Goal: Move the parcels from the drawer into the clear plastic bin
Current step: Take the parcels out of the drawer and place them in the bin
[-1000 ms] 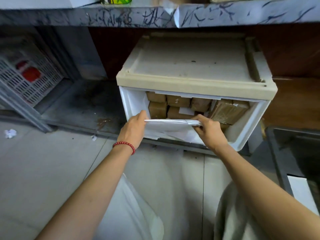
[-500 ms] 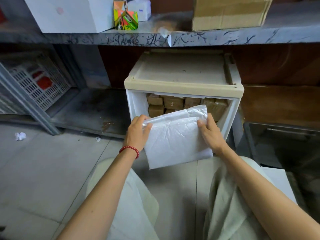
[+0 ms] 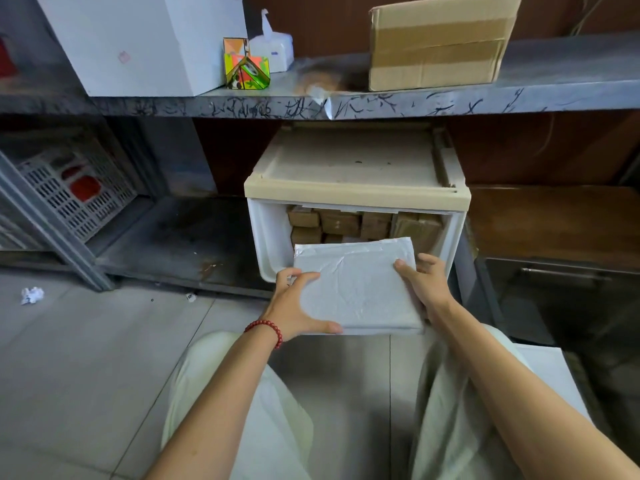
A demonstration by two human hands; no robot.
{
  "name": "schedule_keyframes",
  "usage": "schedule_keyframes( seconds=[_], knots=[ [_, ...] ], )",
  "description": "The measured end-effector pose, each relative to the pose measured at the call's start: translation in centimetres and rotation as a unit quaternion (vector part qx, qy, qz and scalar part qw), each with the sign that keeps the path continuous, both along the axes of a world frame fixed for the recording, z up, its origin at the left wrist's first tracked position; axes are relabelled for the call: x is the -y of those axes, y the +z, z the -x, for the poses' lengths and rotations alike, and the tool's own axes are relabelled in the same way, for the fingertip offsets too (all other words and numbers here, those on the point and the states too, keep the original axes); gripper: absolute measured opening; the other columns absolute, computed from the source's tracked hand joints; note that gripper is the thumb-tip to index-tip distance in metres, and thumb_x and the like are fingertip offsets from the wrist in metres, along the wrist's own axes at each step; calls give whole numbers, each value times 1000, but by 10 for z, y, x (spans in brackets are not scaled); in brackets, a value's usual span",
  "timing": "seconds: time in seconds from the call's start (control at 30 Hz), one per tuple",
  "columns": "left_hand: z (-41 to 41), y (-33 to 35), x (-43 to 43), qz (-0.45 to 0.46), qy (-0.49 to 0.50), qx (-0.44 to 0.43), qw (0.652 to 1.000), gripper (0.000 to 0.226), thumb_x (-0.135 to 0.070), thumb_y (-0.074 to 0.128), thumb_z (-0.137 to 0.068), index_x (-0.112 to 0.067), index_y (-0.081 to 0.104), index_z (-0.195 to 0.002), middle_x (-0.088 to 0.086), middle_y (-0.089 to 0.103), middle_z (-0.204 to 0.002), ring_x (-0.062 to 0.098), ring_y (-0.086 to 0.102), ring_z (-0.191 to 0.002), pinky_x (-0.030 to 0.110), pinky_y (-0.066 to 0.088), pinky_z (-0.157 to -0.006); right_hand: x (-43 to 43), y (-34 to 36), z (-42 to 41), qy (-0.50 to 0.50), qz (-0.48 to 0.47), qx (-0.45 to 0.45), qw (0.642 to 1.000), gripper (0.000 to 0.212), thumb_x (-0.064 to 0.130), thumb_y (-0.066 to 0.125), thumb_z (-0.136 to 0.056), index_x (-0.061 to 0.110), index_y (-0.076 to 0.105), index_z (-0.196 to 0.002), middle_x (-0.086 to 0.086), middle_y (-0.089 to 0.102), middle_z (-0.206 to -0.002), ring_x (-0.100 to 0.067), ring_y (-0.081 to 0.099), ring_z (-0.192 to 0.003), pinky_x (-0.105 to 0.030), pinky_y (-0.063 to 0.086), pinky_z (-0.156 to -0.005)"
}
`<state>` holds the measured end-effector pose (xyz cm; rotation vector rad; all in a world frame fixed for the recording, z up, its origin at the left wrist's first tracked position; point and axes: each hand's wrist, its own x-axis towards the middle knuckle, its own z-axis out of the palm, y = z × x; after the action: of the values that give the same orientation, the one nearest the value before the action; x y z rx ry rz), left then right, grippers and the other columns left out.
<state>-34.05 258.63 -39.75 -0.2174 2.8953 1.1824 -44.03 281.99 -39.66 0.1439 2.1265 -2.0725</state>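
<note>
holding a flat white parcel (image 3: 356, 289) by its two side edges, the left hand (image 3: 294, 310) and the right hand (image 3: 424, 289) have it just in front of the open drawer (image 3: 268, 237), clear of the drawer's lip and above the floor between the person's knees. the left thumb lies along the near corner and its fingers (image 3: 304, 277) curl over the top face; the right fingers (image 3: 403, 266) clamp the far edge, so both hands are closed on the parcel.

brown parcels (image 3: 341, 223) sit stacked at the back of the drawer, so most of the job looks undone. the clear plastic bin is hard to place: a dark, walled container (image 3: 554, 296) stands to the right, but i cannot tell if that is it.

the wrapping looks thin and crinkled, likely slippery, so to carry it well i would keep it level, keep both edges pinched and pressed lightly inward, and turn the body toward the bin rather than reaching one-handed. lowering it in flat should leave room for the small brown ones.
</note>
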Motion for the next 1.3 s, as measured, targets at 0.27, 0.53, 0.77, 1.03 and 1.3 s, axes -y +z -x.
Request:
schedule_keyframes(
  seconds=[0.27,0.53,0.77,1.03,1.3],
  knots=[
    [-2,-1,11,28,-14,18,999,71,-28,85,-63,-33,54,-126,-10,40,-129,10,40,-117,27,38,-100,-5,-8,10,48,-85,14,995,62,31,81,-75,13,53,-127,-2,61,-121,-23,64,-103,-41,54,-91],
    [4,2,14,55,51,-71,995,11,-30,65,-88,-31,60,-98,-11,58,-82,11,54,-75,8,37,-61,-8,1,8,103,49,85,990,50,59,57,-86,17,67,-111,-3,68,-112,-22,72,-89,-34,58,-75],
    [14,0,7,77,54,-40,995,24,-34,58,-92,-25,63,-115,-4,58,-99,13,52,-89,24,41,-75,-4,-2,3,122,-145,-32,981,82,38,74,-81,14,30,-145,-8,47,-142,-23,50,-125,-37,47,-99],
    [31,24,-25,-38,36,-87,995,12,-34,63,-89,-34,59,-101,-7,64,-96,13,58,-84,11,39,-57,-45,18,9,107,-127,-83,983,36,28,66,-89,9,56,-118,-8,63,-117,-27,59,-112,-40,49,-94],
    [92,80,-132,-150,-16,-125,981,42,-40,70,-82,-16,57,-114,3,67,-114,19,63,-104,42,52,-89,-144,41,-4,-86,-49,-132,986,17,37,57,-94,33,54,-110,6,62,-109,-14,63,-100,-36,56,-86]
  ],
)
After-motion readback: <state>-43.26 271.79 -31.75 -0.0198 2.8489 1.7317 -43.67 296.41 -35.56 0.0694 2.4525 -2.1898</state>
